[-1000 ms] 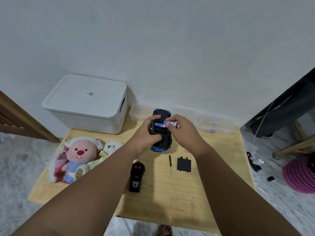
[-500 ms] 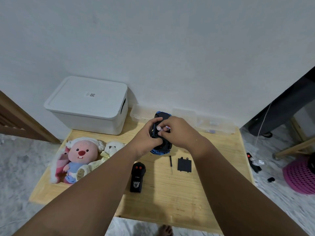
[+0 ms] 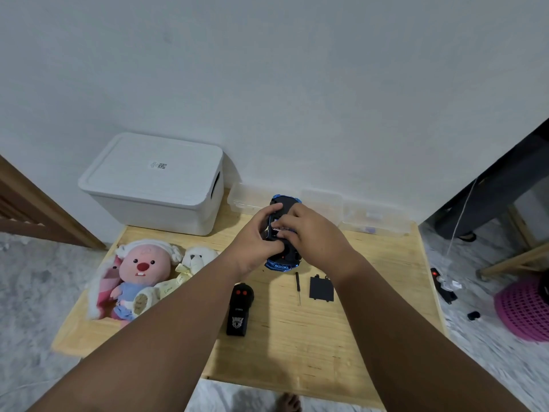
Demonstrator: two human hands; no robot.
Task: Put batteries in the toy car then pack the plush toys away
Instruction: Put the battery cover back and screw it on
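1. The toy car (image 3: 281, 264) lies belly-up at the back of the desk (image 3: 297, 337); the left hand (image 3: 257, 243) curls its fingers round the car's side, steadying it.
2. The right hand (image 3: 313, 233) bends its fingers over a battery (image 3: 277, 230), pinching it at the open compartment.
3. The car is probably light, hard plastic that skids easily; grip the body's sides, not the wheels.
4. The plush toys (image 3: 142, 266) lie at the desk's left; they look soft enough to grab anywhere.

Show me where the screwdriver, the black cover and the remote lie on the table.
screwdriver (image 3: 298, 288): head view, where the handle meets the thin shaft.
black cover (image 3: 321, 289): head view, the middle of the flat plate.
remote (image 3: 239, 310): head view, the middle of its black body.
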